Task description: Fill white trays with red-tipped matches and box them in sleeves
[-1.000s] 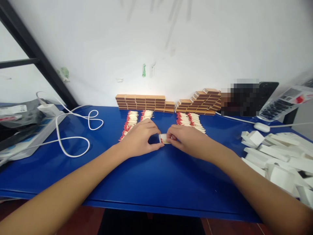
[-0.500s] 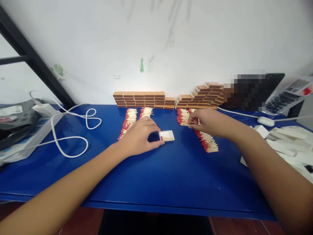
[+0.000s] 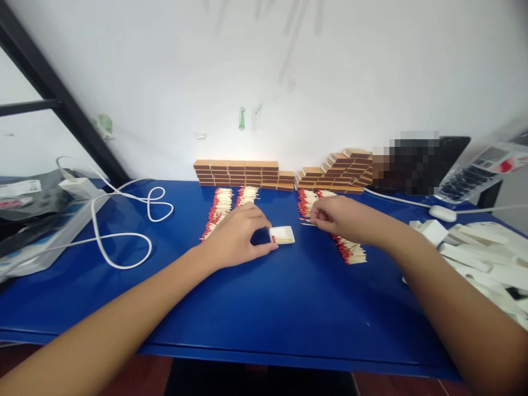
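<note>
Fingers of our left hand pinch a white tray at its nine-o'clock end; those of our right hand, palm down at two o'clock, are bunched, and we cannot tell whether they grip anything. Under the tray, our blue table gives us room toward six o'clock, down to its near edge. At three, a white pile runs out of view. Stacked matchboxes bar us at twelve. Our hands partly hide the matches, red tips poking out beside the right.
</note>
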`<state>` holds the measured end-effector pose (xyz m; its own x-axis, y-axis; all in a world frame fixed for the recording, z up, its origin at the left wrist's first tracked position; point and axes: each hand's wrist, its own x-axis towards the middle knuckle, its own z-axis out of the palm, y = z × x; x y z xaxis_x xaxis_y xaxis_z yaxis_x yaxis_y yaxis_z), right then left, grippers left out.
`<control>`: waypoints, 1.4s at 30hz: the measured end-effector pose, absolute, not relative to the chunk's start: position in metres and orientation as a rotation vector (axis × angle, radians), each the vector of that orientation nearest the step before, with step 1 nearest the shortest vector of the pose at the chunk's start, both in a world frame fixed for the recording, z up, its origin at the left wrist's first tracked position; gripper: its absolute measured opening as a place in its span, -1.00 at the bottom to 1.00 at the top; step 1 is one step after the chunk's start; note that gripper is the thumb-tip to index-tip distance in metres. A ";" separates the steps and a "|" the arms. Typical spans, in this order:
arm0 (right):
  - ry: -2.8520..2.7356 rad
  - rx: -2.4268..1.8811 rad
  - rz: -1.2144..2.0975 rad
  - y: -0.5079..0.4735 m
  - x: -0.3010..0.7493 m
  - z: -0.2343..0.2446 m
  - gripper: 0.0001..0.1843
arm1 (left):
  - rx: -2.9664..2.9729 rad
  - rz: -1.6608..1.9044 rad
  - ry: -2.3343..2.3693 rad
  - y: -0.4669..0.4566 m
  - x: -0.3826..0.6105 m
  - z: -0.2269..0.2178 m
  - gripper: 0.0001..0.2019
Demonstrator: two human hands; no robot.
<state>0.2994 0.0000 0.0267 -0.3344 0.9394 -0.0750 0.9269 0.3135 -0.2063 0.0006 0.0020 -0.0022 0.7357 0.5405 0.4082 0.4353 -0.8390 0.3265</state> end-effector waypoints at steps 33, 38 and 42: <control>-2.454 -1.359 0.345 -0.029 0.243 0.015 -0.86 | 2.762 0.772 0.784 0.002 0.001 -0.003 -0.79; -2.438 -1.380 0.300 -0.021 0.259 0.030 -0.81 | 2.732 0.737 0.809 0.003 0.000 -0.003 -0.79; -2.356 -1.555 0.136 -0.008 0.286 0.041 -0.80 | 2.717 0.739 0.796 0.004 -0.001 -0.003 -0.78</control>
